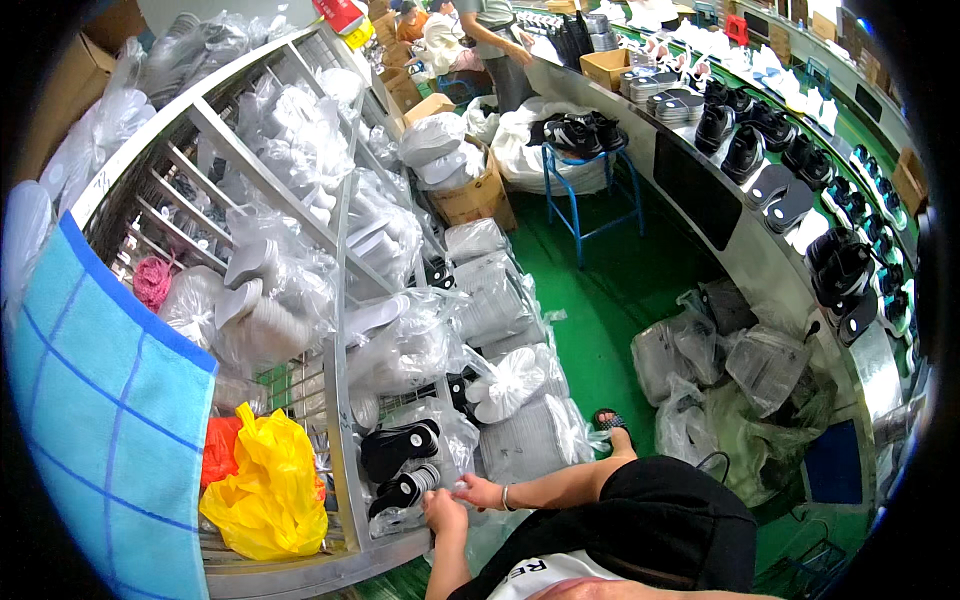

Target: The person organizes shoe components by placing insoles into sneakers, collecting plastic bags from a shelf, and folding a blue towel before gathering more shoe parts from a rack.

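Low beside the metal rack, my left hand (445,511) is closed at the edge of a clear plastic bag (456,437). Close to it, my right hand (483,492), with a bracelet at the wrist, has its fingers pinched together on the same bag's film. Black insoles (398,447) with pale undersides lie in the bag's opening, and a striped stack of insoles (405,489) sits just below them, nearest my left fingertips. The exact grip of both hands is small and partly hidden.
Bagged insoles (520,440) are piled along the metal rack (350,440). A yellow plastic bag (270,490) and a blue towel (110,420) are at left. Right, shoes (745,150) line a conveyor; a blue stool (580,205) and another person (490,40) are farther off.
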`<state>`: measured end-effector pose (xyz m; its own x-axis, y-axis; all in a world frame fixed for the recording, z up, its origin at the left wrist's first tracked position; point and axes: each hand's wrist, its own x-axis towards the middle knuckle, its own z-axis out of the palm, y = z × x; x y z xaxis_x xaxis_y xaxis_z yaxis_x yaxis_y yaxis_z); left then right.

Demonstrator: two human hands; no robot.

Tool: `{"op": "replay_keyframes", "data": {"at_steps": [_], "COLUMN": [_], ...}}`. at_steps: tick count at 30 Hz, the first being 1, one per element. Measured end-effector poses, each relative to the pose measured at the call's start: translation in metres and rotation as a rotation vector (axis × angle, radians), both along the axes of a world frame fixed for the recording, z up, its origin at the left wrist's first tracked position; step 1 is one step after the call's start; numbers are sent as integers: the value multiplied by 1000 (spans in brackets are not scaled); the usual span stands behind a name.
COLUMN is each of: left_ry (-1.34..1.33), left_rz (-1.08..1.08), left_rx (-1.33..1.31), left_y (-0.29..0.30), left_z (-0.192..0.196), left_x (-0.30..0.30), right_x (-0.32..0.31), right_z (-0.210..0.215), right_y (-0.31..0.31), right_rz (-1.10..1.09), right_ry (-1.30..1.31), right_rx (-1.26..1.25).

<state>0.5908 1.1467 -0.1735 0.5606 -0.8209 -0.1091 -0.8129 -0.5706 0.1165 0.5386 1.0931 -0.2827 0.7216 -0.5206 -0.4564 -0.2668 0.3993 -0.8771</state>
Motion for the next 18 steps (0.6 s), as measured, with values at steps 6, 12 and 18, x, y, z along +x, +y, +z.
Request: {"op": "replay_keyframes", "data": {"at_steps": [6,12,18], "left_ry": [31,149,159], "left_rz": [123,259,103], "left_rx": [87,81,59], "left_y": [2,-8,-6], "left_z": [5,2,0], "left_x": [7,16,23], "right_x": [2,23,55], "right_z": [25,-22,-47], "right_y": [-11,-9,21], "right_rz": [273,467,239], "right_ry": [-289,-454,-590], "right_rx": [240,-125,-246]}}
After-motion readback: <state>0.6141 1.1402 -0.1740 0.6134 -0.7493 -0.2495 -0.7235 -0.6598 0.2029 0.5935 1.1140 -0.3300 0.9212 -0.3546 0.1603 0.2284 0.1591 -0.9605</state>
